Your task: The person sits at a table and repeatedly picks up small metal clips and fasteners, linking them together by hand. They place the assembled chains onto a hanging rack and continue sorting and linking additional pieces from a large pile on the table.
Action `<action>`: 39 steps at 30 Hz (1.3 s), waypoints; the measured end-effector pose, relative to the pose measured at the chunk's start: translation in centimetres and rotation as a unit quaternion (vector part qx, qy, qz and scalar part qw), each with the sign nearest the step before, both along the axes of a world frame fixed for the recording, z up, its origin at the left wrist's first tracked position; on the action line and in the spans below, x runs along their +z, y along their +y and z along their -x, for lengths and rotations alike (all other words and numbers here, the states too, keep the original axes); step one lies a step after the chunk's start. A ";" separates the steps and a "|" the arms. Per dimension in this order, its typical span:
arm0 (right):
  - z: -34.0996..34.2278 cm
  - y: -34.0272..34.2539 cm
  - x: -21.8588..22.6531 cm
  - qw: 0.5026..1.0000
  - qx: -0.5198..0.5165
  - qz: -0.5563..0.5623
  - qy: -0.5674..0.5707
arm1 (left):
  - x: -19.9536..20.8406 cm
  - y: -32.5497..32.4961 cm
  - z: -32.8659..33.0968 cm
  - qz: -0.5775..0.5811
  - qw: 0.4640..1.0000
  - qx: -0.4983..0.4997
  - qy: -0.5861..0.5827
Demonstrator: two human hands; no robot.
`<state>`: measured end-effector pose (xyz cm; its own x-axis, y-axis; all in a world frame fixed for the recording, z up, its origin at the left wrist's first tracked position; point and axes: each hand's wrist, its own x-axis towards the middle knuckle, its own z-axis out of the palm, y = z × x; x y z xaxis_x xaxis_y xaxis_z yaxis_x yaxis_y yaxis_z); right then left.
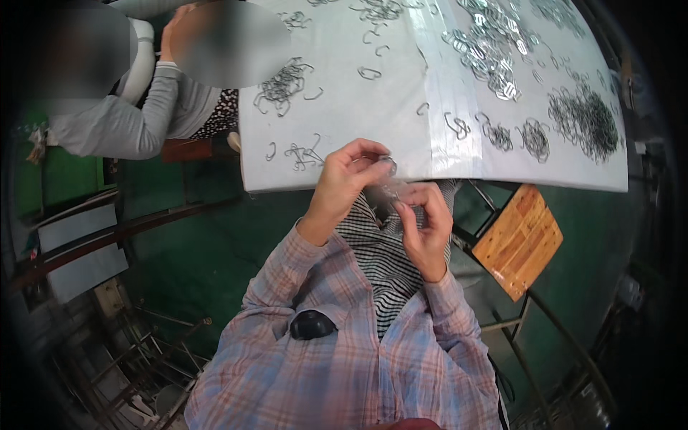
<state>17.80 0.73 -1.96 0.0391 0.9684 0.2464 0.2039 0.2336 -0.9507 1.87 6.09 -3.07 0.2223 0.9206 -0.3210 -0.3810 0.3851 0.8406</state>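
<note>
My left hand point(338, 185) is raised just off the near edge of the table. Its thumb and fingers pinch a small shiny metal piece point(388, 165), apparently a wire loop or buckle. Close beside it, my right hand point(428, 223) has its thumb and forefinger together at a blurred shiny bit point(391, 192); its exact kind cannot be made out. Bent wire pieces point(304, 155) lie on the table left of my hands. To their right rest small piles of wire loops point(534, 139) and a wire hook point(457, 126).
A white-covered table point(344, 115) with a clear tape strip spans the front. Flat slotted metal buckles point(494, 50) and a dense dark heap of wire loops point(591, 122) lie right. A co-worker's grey sleeve point(115, 129) is at left. A wooden stool point(522, 240) stands right.
</note>
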 end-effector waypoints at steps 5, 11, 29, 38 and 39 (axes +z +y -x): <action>0.6 0.4 -0.7 0.999 -0.036 -0.018 -0.003 | 1.1 -1.4 -0.7 -0.019 0.996 0.058 0.058; 1.2 0.9 -1.2 0.997 -0.059 -0.023 -0.048 | 2.0 -3.1 -0.9 -0.123 0.975 0.064 0.176; 4.7 23.6 -9.8 0.935 -0.027 -0.055 -0.349 | 2.9 -5.2 -0.2 -0.265 0.919 0.051 0.288; 3.4 24.0 -8.6 0.893 0.032 -0.012 -0.449 | 3.1 -5.7 0.9 -0.259 0.925 0.027 0.277; 3.4 23.7 -8.0 0.902 0.045 -0.003 -0.430 | 3.1 -5.8 0.9 -0.257 0.926 0.026 0.276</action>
